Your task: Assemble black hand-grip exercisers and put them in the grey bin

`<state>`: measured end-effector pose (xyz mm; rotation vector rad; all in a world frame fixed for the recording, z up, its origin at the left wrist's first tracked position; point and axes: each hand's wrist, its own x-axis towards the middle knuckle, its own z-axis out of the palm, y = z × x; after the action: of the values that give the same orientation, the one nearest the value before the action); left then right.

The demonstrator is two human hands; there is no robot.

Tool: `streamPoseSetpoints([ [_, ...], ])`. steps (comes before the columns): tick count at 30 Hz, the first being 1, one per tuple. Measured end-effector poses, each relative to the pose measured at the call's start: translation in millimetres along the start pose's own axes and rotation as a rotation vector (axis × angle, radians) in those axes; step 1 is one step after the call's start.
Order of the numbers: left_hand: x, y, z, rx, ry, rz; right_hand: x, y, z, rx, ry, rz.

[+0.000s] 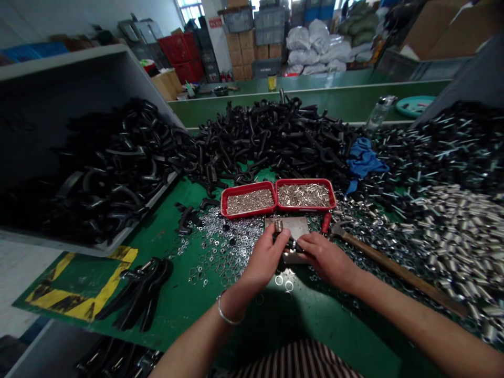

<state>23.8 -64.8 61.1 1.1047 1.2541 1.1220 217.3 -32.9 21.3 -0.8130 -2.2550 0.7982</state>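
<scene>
Black part (291, 245) lies crosswise, seemingly, between left hand (263, 257) and right hand (323, 258) — both grips clamping it.

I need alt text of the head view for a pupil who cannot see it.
A person's left hand and right hand hold a black part over a metal plate on a green workbench. Two red trays of small metal pieces stand beyond, with a heap of black parts behind and a hammer lying to the right.
</scene>
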Motion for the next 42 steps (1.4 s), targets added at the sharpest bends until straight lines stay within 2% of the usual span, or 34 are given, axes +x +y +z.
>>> streamPoseSetpoints([
  [2,1.3,-2.2,1.5,0.1,0.07,0.083,6.3,-11.0,2.3,0.191,0.065,0.148],
  [4,6.2,-8.2,1.6,0.203,0.138,0.174,15.0,-21.3,5.7,0.476,0.059,0.357],
  [6,13.8,-16.6,-1.0,0.284,0.155,0.243,23.4,-25.2,9.5,0.681,-0.005,0.5],
  [9,26.6,-29.3,-9.5,0.367,0.106,0.329,31.6,-17.7,13.4,0.79,-0.107,0.596],
  [12,36.3,-38.7,-17.5,0.452,0.033,0.386,34.6,-6.3,13.1,0.825,-0.339,0.709],
  [13,38.2,-41.0,-18.8,0.461,0.027,0.375,35.0,-4.0,12.3,0.752,-0.369,0.703],
  [14,39.4,-42.8,-19.3,0.451,0.03,0.347,35.3,-2.8,11.3,0.614,-0.333,0.659],
  [17,39.1,-45.4,-16.3,0.356,0.07,0.247,34.9,-3.3,9.2,0.113,-0.069,0.398],
  [18,37.9,-45.3,-14.7,0.334,0.078,0.253,34.2,-3.9,9.2,0.037,-0.04,0.343],
  [19,36.5,-44.7,-13.2,0.327,0.076,0.287,33.4,-4.4,9.4,0.046,-0.075,0.328],
  [22,31.8,-42.6,-10.2,0.377,0.014,0.464,30.2,-5.5,10.0,0.375,-0.406,0.454],
  [23,30.6,-42.5,-9.6,0.391,-0.005,0.498,29.2,-5.9,9.9,0.438,-0.454,0.49],
  [24,29.5,-42.8,-8.8,0.392,-0.004,0.5,28.2,-6.4,9.7,0.43,-0.421,0.503],
  [27,27.1,-45.3,-5.6,0.341,0.086,0.412,25.3,-8.6,9.1,0.239,-0.13,0.449],
  [28,26.5,-46.2,-4.4,0.336,0.114,0.407,24.3,-9.4,8.8,0.249,-0.123,0.443],
  [31,25.8,-47.6,-1.6,0.421,0.091,0.526,21.8,-10.9,7.0,0.447,-0.378,0.492],
  [32,25.9,-47.8,-0.8,0.448,0.08,0.557,21.2,-11.2,6.1,0.438,-0.388,0.492],
  [33,26.1,-48.0,0.0,0.461,0.084,0.561,20.6,-11.4,5.1,0.368,-0.326,0.472],
  [35,26.2,-48.3,1.7,0.45,0.15,0.511,19.3,-11.6,3.7,0.185,-0.121,0.408],
  [36,25.8,-48.4,2.4,0.442,0.184,0.494,18.3,-11.6,3.4,0.144,-0.067,0.39],
  [37,25.1,-48.4,2.8,0.444,0.196,0.499,17.1,-11.6,3.2,0.155,-0.076,0.386],
  [40,21.5,-48.0,3.6,0.494,0.107,0.594,13.3,-12.1,2.9,0.3,-0.303,0.406],
  [41,20.3,-48.0,4.1,0.494,0.088,0.6,12.4,-12.5,3.0,0.279,-0.317,0.394],
  [42,19.4,-48.2,4.8,0.479,0.095,0.578,11.9,-13.0,3.3,0.206,-0.275,0.367],
])
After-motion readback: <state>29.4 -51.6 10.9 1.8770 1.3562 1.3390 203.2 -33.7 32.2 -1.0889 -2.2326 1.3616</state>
